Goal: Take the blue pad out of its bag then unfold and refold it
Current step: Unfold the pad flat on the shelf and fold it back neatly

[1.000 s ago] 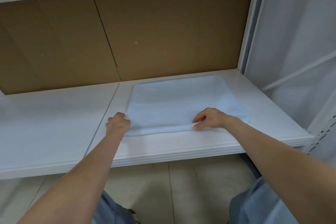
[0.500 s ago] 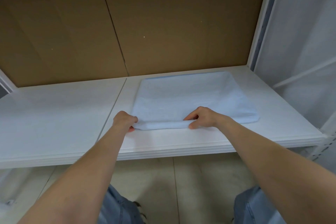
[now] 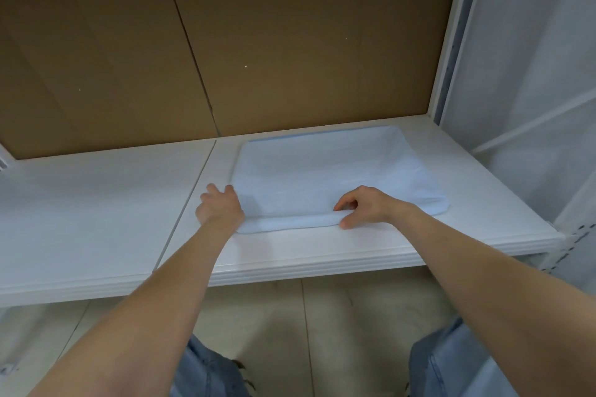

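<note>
The pale blue pad [image 3: 335,171] lies flat on the right half of the white shelf [image 3: 106,203], its near edge turned over into a narrow fold. My left hand [image 3: 219,208] sits at the pad's near left corner, fingers stretched forward along the left edge and touching it. My right hand [image 3: 364,206] pinches the folded near edge right of its middle, thumb below and forefinger on top. No bag is in view.
A brown board [image 3: 258,51] forms the back wall behind the shelf. A white upright post [image 3: 451,35] and white sheeting stand to the right. Another shelf runs overhead. Below the shelf's front lip are the tiled floor and my jeans.
The near edge of the pad has been rolled a little further in. My left hand's fingers have loosened from a fist at the corner and now reach forward. The view shifted slightly.
</note>
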### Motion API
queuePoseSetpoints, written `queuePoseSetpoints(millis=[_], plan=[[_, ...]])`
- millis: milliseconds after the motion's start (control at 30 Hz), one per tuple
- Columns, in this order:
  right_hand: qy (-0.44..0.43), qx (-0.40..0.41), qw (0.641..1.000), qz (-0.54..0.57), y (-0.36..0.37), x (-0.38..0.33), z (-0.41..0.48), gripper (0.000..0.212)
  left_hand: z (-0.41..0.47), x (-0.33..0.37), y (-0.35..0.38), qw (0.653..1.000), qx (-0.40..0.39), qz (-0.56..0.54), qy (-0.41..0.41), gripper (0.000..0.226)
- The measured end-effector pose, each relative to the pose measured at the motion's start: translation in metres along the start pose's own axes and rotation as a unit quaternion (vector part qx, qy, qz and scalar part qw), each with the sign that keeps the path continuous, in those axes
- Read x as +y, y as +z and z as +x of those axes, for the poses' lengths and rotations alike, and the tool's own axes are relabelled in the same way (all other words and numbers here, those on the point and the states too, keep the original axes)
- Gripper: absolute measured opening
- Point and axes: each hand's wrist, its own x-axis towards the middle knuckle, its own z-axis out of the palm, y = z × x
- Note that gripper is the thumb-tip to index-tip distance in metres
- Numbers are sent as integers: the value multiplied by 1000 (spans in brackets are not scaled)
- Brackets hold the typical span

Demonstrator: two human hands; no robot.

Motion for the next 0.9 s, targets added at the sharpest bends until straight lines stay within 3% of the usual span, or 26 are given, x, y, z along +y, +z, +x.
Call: queuePoseSetpoints(millis=[67,167,233,300,467,700,900], plan=[[17,12,999,-42,-6,7,-6,28,-1,9,0,990,54,-14,128,34],[37,26,996,-81,-11,15,-13,25,-8,27,-1,955,-36,-118,271,32],[37,36,994,-100,-15,18,-17,25,-13,37,1,942,-62,-68,323,32],[38,43,989,-136,-19,21,-23,25,-14,44,4,934,-25,7,356,25],[32,44,974,-221,-17,21,-26,28,-15,50,7,921,12,77,380,18],[75,10,993,-95,-22,26,-24,13,-14,50,3,931,-46,21,362,26],[71,-2,995,-66,-23,28,-24,27,-12,56,0,933,-56,23,354,25]])
